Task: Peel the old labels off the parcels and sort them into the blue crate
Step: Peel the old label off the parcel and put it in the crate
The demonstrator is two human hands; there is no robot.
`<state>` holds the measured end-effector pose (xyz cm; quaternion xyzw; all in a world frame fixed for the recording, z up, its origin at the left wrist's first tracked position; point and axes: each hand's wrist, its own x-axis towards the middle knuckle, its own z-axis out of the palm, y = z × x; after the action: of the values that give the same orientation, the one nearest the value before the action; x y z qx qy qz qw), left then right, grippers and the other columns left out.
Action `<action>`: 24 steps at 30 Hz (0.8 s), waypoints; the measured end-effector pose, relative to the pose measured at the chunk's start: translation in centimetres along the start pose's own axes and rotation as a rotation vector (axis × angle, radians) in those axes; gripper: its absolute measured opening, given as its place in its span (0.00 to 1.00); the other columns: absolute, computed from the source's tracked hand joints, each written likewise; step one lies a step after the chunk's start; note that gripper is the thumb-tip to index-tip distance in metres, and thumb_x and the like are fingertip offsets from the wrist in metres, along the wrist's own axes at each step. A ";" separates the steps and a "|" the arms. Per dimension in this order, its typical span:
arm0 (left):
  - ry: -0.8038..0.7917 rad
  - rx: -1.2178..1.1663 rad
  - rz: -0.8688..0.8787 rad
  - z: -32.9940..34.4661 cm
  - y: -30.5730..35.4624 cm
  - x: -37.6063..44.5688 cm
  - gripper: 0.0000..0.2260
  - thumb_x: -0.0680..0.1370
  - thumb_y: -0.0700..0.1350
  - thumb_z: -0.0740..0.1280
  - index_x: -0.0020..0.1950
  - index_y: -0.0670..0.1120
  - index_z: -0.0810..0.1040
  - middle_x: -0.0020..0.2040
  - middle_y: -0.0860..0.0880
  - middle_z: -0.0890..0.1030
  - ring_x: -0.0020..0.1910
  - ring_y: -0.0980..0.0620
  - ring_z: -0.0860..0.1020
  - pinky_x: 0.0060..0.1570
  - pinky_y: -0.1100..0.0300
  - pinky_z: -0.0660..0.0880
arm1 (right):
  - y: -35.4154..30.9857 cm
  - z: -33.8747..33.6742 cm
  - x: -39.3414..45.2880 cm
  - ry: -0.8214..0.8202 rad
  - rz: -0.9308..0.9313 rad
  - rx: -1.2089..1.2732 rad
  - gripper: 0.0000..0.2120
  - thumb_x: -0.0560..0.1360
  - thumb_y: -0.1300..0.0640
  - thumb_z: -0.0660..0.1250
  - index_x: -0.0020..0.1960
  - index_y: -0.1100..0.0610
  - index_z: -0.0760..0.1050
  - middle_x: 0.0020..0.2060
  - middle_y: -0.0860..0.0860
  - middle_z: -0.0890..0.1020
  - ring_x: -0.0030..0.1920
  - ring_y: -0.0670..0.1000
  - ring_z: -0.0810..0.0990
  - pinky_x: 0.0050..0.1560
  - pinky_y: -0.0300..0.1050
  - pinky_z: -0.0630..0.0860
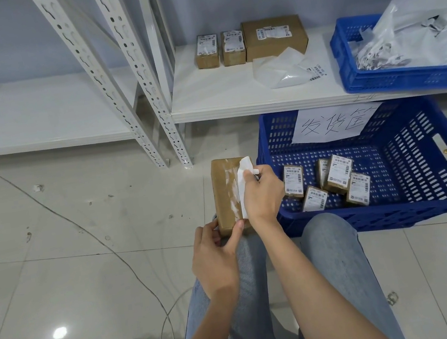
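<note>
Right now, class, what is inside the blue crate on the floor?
Inside the blue crate lie five small labelled parcels, some leaning on each other. A handwritten paper sign hangs on its far wall. The right hand hides the crate's near-left corner.

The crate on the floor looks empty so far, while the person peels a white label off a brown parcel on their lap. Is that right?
Not quite. The head view shows the blue crate on the floor already holding several small labelled parcels. The rest stands: the right hand pinches a white label off the brown parcel, steadied by the left hand on the lap.
</note>
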<state>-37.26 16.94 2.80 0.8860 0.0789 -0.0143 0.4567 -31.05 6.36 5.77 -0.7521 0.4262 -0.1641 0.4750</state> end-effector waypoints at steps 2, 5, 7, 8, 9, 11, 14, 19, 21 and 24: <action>-0.001 -0.001 -0.005 0.0 0.0 0.0 0.31 0.66 0.72 0.60 0.54 0.50 0.81 0.43 0.60 0.76 0.40 0.64 0.77 0.36 0.74 0.67 | 0.0 0.0 0.1 0.000 0.004 0.009 0.11 0.79 0.57 0.64 0.58 0.62 0.77 0.50 0.56 0.82 0.49 0.51 0.79 0.45 0.39 0.71; 0.003 0.004 -0.007 0.1 0.0 0.1 0.31 0.66 0.72 0.61 0.55 0.50 0.81 0.43 0.59 0.76 0.40 0.65 0.76 0.36 0.73 0.66 | 0.1 0.2 0.3 -0.003 0.012 0.027 0.10 0.79 0.57 0.64 0.57 0.61 0.77 0.49 0.56 0.82 0.51 0.55 0.80 0.51 0.48 0.77; 0.005 0.003 -0.012 0.1 0.0 0.1 0.31 0.66 0.72 0.61 0.55 0.50 0.81 0.43 0.60 0.76 0.40 0.66 0.76 0.35 0.73 0.66 | 0.1 0.2 0.3 -0.001 0.024 0.036 0.10 0.79 0.57 0.64 0.57 0.61 0.78 0.49 0.56 0.82 0.51 0.54 0.80 0.50 0.46 0.75; 0.005 0.002 -0.013 0.1 -0.1 0.1 0.31 0.66 0.72 0.61 0.55 0.50 0.81 0.43 0.60 0.76 0.40 0.66 0.76 0.35 0.73 0.66 | 0.1 0.2 0.3 0.001 0.029 0.042 0.10 0.79 0.57 0.64 0.57 0.61 0.78 0.49 0.56 0.82 0.51 0.54 0.79 0.49 0.45 0.74; 0.004 0.000 -0.015 0.1 -0.1 0.1 0.31 0.66 0.72 0.61 0.55 0.50 0.81 0.43 0.60 0.76 0.40 0.67 0.76 0.36 0.73 0.66 | 0.2 0.1 0.3 0.005 0.030 0.048 0.10 0.79 0.57 0.64 0.57 0.61 0.78 0.48 0.55 0.82 0.50 0.54 0.79 0.48 0.44 0.74; 0.002 -0.002 -0.013 0.0 -0.1 0.1 0.32 0.66 0.72 0.60 0.56 0.49 0.81 0.43 0.60 0.76 0.40 0.66 0.76 0.36 0.73 0.67 | 0.2 0.1 0.3 0.013 0.028 0.060 0.09 0.79 0.58 0.65 0.55 0.61 0.79 0.45 0.53 0.82 0.47 0.52 0.79 0.47 0.43 0.73; -0.001 -0.002 -0.006 0.0 -0.1 0.1 0.32 0.66 0.71 0.61 0.56 0.49 0.81 0.44 0.60 0.76 0.40 0.66 0.76 0.36 0.73 0.66 | 0.3 0.2 0.3 0.024 0.047 0.078 0.08 0.78 0.58 0.65 0.54 0.60 0.79 0.39 0.49 0.78 0.45 0.51 0.78 0.46 0.42 0.71; -0.002 0.010 -0.003 0.0 -0.1 0.1 0.32 0.66 0.72 0.60 0.56 0.50 0.81 0.43 0.60 0.75 0.40 0.66 0.76 0.36 0.73 0.66 | 0.5 0.2 0.2 0.049 0.039 0.118 0.04 0.78 0.59 0.66 0.49 0.58 0.79 0.38 0.50 0.82 0.40 0.48 0.77 0.44 0.41 0.70; -0.003 0.010 -0.007 0.1 -0.1 0.2 0.32 0.66 0.72 0.60 0.56 0.50 0.81 0.43 0.60 0.75 0.40 0.65 0.76 0.37 0.73 0.67 | 0.5 0.2 0.1 0.063 0.026 0.148 0.03 0.77 0.60 0.67 0.46 0.56 0.79 0.36 0.48 0.81 0.39 0.47 0.77 0.45 0.42 0.72; -0.003 0.007 -0.002 0.1 -0.1 0.2 0.32 0.66 0.72 0.60 0.56 0.50 0.80 0.43 0.60 0.75 0.41 0.65 0.76 0.37 0.73 0.67 | 0.8 0.1 0.3 0.060 0.017 0.150 0.04 0.76 0.62 0.66 0.46 0.55 0.79 0.35 0.46 0.79 0.41 0.49 0.78 0.46 0.45 0.75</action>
<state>-37.12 16.95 2.67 0.8874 0.0792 -0.0164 0.4538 -31.22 6.05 5.03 -0.7056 0.4330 -0.2140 0.5185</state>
